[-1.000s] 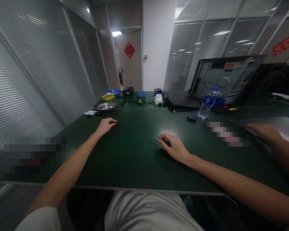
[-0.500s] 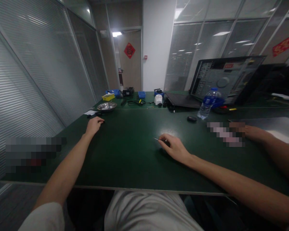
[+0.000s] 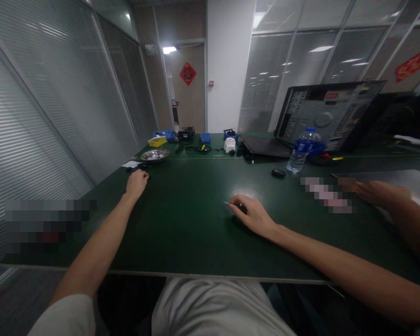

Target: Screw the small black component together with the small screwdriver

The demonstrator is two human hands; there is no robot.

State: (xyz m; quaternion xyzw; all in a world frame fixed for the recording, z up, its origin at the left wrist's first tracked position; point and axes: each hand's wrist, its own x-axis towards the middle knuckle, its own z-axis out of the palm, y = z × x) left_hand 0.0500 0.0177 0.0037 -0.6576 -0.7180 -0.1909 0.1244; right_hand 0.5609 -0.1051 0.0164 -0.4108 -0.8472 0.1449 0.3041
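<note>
My left hand [image 3: 137, 182] is stretched far out over the dark green table [image 3: 196, 233], fingers curled down near a small dark object at the table's left side; whether it grips anything I cannot tell. My right hand [image 3: 252, 214] rests mid-table, pinching a thin metal pin [image 3: 227, 203] whose tip points left. Another person's hand [image 3: 380, 192] lies on the table at the far right, by a grey flat panel [image 3: 406, 179].
A metal bowl [image 3: 155, 155], yellow bin [image 3: 157, 141] and blue bins [image 3: 206, 137] stand at the back left. A water bottle [image 3: 299, 150], a black mouse-like object [image 3: 278, 172] and an open computer case [image 3: 327, 114] are at the back right. Glass partitions run along the left.
My left hand has moved left and further away, from mid-table toward the left side near the bowl. My right hand has stayed still. The other person's hand shifted slightly.
</note>
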